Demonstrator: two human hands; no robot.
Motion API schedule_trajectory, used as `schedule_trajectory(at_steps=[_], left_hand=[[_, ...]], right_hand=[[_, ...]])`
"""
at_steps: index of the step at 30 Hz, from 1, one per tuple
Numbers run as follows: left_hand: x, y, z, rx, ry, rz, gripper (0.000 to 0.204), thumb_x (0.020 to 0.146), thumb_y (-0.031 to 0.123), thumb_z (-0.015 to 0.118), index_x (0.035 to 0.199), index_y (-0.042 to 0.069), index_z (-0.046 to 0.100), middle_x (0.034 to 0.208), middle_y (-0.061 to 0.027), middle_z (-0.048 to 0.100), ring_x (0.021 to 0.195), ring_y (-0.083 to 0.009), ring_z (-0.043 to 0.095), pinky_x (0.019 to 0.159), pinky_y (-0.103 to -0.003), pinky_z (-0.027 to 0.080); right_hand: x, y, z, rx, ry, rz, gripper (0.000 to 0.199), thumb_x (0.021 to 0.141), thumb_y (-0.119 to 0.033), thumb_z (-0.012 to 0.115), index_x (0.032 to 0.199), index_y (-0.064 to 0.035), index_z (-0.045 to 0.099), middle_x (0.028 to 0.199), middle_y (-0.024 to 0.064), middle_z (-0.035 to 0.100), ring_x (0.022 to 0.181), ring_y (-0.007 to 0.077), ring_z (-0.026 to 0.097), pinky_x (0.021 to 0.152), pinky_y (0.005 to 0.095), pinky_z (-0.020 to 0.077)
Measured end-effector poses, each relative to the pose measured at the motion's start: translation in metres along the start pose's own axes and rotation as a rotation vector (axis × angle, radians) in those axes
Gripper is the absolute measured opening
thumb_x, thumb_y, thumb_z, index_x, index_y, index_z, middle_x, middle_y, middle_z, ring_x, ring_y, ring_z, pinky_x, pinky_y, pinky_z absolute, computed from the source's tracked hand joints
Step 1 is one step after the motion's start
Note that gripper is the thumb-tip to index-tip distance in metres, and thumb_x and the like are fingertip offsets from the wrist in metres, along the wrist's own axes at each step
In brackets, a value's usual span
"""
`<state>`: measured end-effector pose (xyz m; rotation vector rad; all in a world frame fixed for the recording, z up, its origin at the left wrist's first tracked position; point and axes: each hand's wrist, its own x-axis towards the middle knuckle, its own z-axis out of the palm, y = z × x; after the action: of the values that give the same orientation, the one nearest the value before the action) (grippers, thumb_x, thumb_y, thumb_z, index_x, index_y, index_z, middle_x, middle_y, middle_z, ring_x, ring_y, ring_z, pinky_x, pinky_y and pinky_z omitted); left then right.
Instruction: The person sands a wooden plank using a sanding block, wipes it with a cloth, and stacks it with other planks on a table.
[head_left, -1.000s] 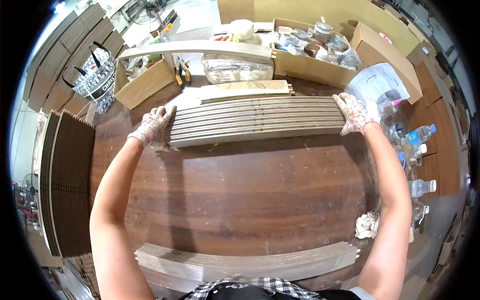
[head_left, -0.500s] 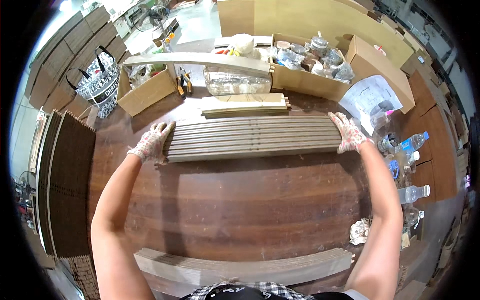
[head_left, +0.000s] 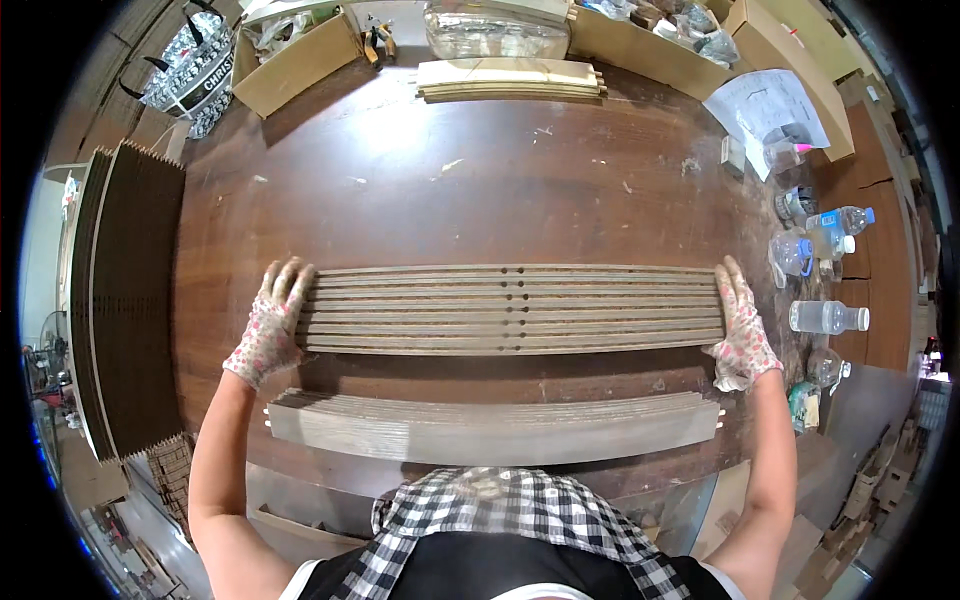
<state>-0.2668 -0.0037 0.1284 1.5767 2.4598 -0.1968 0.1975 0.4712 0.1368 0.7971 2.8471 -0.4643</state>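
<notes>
Pinching the two ends of a long flat row of grooved grey-brown wooden slats [head_left: 420, 311] between left grip [head_left: 270, 322] and right grip [head_left: 741, 325], both clad in white fabric gloves [head_left: 262, 343] with pink spots. Lying crosswise on the dark brown wooden worktop [head_left: 390, 215], just beyond a second row of smooth grey slats [head_left: 480, 432], well short of stacked pale-yellow wooden strips [head_left: 510, 75].

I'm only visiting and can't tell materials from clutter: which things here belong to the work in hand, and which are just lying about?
Part of the work:
long strips, between the hands
left hand, at their left end
right hand, at their right end
nearer strips, probably

Seemingly just lying about:
plastic bottles
paper sheet
patterned bag
pliers
</notes>
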Motion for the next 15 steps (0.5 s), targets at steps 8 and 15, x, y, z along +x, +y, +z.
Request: schedule_trajectory(at_steps=[8,15], left_hand=[[-0.029,-0.06,0.086,-1.48,0.295,-0.254,0.07,0.107,0.043,0.045,0.161,0.009,0.016,0.16,-0.0132,0.033,0.146,-0.025,0.034,0.119,-0.039,0.03],[-0.011,-0.017,0.069,-1.445,0.438,-0.569,0.049,0.102,0.025,0.06,0.147,0.007,0.048,0.133,-0.0063,0.058,0.119,-0.0153,0.054,0.104,-0.031,0.043]], right_hand=[[-0.002,0.067,0.06,1.236,0.376,0.153,0.071,0.101,-0.029,0.058,0.16,-0.0098,0.022,0.161,0.0148,0.032,0.149,0.0257,0.029,0.121,0.0407,0.0253],[0.024,0.03,0.067,1.013,0.459,0.425,0.039,0.102,-0.015,0.058,0.14,-0.0064,0.057,0.138,0.0053,0.059,0.125,0.015,0.054,0.107,0.0291,0.041]])
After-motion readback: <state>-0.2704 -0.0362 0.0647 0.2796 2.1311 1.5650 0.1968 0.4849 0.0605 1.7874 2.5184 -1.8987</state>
